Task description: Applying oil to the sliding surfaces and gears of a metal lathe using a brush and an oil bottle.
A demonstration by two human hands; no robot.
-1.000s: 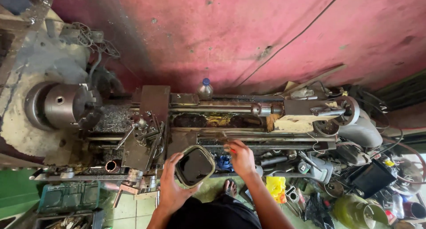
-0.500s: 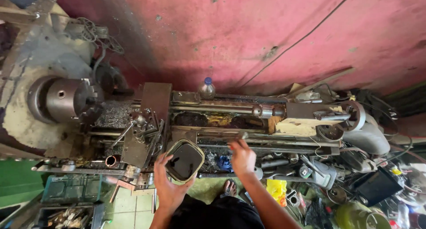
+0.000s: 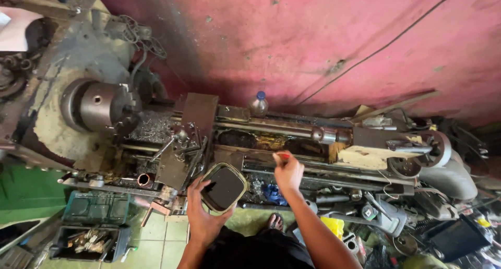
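Observation:
My left hand [image 3: 201,217] holds a squarish metal tin [image 3: 224,187] with rounded corners and dark liquid inside, just in front of the lathe's carriage [image 3: 180,154]. My right hand [image 3: 288,171] is closed on a small red-tipped tool [image 3: 282,156], raised over the lathe bed [image 3: 292,144], to the right of the tin. The chuck [image 3: 99,106] sits at the left end of the machine and the tailstock [image 3: 386,144] at the right end.
A plastic bottle [image 3: 258,103] stands on the lathe's far side against the pink wall [image 3: 323,39]. A green toolbox [image 3: 96,209] and a tray of tools [image 3: 86,243] sit on the tiled floor at lower left. Cluttered tools and machine parts [image 3: 412,222] fill the lower right.
The right hand rose from beside the tin to over the lathe bed and now shows a red-tipped tool. The left hand lifted the tin slightly toward the carriage. The view shifted closer.

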